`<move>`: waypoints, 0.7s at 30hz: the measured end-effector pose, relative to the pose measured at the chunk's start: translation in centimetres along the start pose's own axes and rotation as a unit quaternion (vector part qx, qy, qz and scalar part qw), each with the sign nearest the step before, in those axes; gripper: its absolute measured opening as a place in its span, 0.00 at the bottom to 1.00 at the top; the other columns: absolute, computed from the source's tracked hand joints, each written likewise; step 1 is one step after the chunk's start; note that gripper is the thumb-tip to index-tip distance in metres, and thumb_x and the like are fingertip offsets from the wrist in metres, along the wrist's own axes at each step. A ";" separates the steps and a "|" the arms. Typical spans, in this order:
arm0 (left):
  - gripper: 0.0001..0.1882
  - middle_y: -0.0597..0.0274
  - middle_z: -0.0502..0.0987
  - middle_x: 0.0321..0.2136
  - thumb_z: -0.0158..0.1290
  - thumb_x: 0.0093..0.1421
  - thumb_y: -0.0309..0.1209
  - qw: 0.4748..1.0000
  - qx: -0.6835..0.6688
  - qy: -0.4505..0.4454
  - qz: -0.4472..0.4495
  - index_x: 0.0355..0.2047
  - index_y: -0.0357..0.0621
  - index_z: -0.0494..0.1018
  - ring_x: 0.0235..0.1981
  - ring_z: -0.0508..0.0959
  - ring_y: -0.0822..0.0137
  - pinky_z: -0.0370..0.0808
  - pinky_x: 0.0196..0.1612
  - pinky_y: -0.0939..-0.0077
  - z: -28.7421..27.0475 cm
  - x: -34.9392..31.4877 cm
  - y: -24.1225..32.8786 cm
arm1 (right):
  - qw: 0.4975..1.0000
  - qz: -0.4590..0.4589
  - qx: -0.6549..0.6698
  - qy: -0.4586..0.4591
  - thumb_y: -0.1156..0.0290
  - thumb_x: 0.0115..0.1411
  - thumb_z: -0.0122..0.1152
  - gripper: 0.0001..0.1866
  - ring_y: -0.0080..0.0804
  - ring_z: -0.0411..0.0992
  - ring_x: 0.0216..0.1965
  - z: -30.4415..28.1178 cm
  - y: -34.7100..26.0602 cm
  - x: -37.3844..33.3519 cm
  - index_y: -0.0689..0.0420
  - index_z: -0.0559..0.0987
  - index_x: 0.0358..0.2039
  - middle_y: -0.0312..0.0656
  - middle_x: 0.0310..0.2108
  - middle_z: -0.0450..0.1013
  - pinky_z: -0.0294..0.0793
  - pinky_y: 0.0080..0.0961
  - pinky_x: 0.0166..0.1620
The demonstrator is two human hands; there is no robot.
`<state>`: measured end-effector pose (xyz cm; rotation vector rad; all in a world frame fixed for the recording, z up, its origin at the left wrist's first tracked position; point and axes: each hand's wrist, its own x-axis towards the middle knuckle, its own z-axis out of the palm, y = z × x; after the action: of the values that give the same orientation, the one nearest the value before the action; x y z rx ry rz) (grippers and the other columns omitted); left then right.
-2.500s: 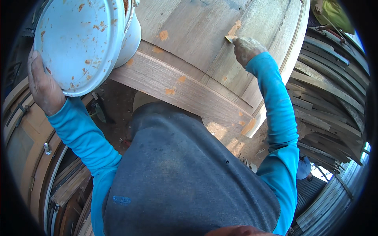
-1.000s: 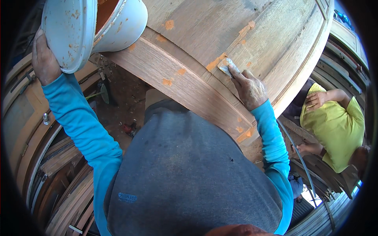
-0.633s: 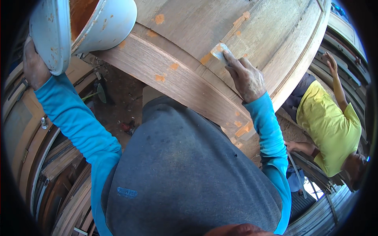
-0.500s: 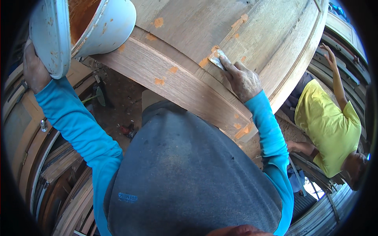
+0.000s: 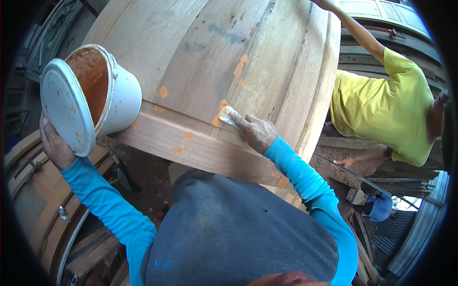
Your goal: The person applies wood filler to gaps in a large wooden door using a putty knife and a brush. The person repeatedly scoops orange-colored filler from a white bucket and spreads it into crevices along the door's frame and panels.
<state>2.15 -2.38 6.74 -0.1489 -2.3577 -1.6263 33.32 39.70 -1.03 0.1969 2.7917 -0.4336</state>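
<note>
My left hand point(image 5: 56, 145) grips the edge of a round white lid point(image 5: 67, 107), tilted against the mouth of a white bucket point(image 5: 125, 97). Orange-brown filler coats the inside of the bucket, which rests on the left end of a wooden door panel point(image 5: 210, 57). In my right hand point(image 5: 260, 133) is a metal putty scraper point(image 5: 227, 115), its blade lying flat on a patch of orange filler point(image 5: 221, 107) near the door's near rail. Dust covers the back of that hand. Other filler patches point(image 5: 163, 91) dot the boards and the rail.
A co-worker in a yellow shirt point(image 5: 381, 105) stands at the right, one arm reaching to the door's far edge. Farther back there is a person in blue point(image 5: 379, 208). Stacked wooden doors point(image 5: 52, 190) lean at the lower left, and timber is piled at the right.
The view has shifted, showing more of the bucket and door. The co-worker's arm has reached toward the door. My right hand keeps the scraper at the same patch; my left still holds the lid.
</note>
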 end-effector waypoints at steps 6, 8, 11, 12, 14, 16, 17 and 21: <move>0.21 0.52 0.77 0.55 0.40 0.76 0.33 0.996 -0.075 -0.046 -0.029 0.62 0.32 0.70 0.54 0.78 0.67 0.75 0.58 0.72 -0.6 1.2 -0.6 | 0.972 -0.019 0.193 0.136 0.65 0.70 0.57 0.26 0.51 0.78 0.35 2.4 1.2 -1.8 0.50 0.69 0.67 0.50 0.43 0.76 0.80 0.44 0.38; 0.20 0.53 0.77 0.55 0.42 0.76 0.32 0.994 -0.078 -0.068 -0.024 0.61 0.32 0.70 0.53 0.78 0.67 0.75 0.58 0.72 -0.5 1.4 0.2 | 0.938 0.005 0.288 0.193 0.66 0.72 0.53 0.24 0.38 0.77 0.30 3.8 1.7 -1.7 0.58 0.69 0.67 0.46 0.37 0.77 0.79 0.34 0.35; 0.20 0.53 0.77 0.54 0.43 0.76 0.32 0.995 -0.021 -0.096 0.000 0.61 0.32 0.70 0.53 0.77 0.67 0.74 0.58 0.71 -0.4 2.3 0.9 | 0.897 0.089 0.391 0.187 0.66 0.74 0.51 0.24 0.28 0.74 0.26 3.6 1.1 -2.0 0.60 0.68 0.67 0.41 0.31 0.74 0.77 0.28 0.33; 0.20 0.52 0.77 0.54 0.43 0.76 0.32 0.995 0.000 -0.100 0.008 0.61 0.32 0.71 0.53 0.77 0.67 0.74 0.58 0.71 -0.3 2.7 1.2 | 0.889 0.098 0.404 0.193 0.66 0.74 0.51 0.24 0.26 0.73 0.26 3.3 0.6 -2.0 0.60 0.68 0.67 0.40 0.30 0.73 0.76 0.27 0.32; 0.20 0.52 0.78 0.53 0.43 0.76 0.33 0.992 0.041 -0.113 0.022 0.60 0.32 0.71 0.53 0.77 0.66 0.73 0.58 0.70 0.0 3.5 1.6 | 0.880 0.103 0.412 0.212 0.66 0.74 0.50 0.24 0.24 0.72 0.25 3.4 0.4 -2.3 0.60 0.68 0.67 0.39 0.29 0.73 0.76 0.26 0.32; 0.20 0.51 0.78 0.52 0.43 0.76 0.34 0.988 0.084 -0.127 0.031 0.59 0.32 0.72 0.53 0.77 0.64 0.73 0.59 0.67 0.4 4.1 2.2 | 0.881 0.090 0.402 0.235 0.66 0.74 0.51 0.24 0.25 0.72 0.24 4.3 0.8 -2.1 0.60 0.68 0.67 0.39 0.29 0.73 0.76 0.27 0.32; 0.20 0.50 0.78 0.52 0.43 0.76 0.34 0.985 0.111 -0.124 0.045 0.59 0.32 0.72 0.53 0.77 0.63 0.73 0.59 0.67 0.7 4.2 2.7 | 0.883 0.081 0.388 0.250 0.66 0.74 0.51 0.24 0.25 0.72 0.24 4.5 0.8 -2.1 0.60 0.69 0.67 0.39 0.29 0.73 0.76 0.26 0.31; 0.21 0.49 0.78 0.52 0.43 0.76 0.36 0.978 0.151 -0.123 0.069 0.58 0.32 0.72 0.53 0.77 0.60 0.72 0.59 0.64 1.5 4.0 3.6 | 0.891 0.056 0.338 0.299 0.66 0.74 0.51 0.24 0.27 0.73 0.25 5.4 1.2 -1.8 0.60 0.69 0.67 0.40 0.30 0.73 0.76 0.27 0.33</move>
<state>-1.10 0.00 10.64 -0.4638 -2.6763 -1.2305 36.75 38.99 -5.63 0.7515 3.0331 -1.5348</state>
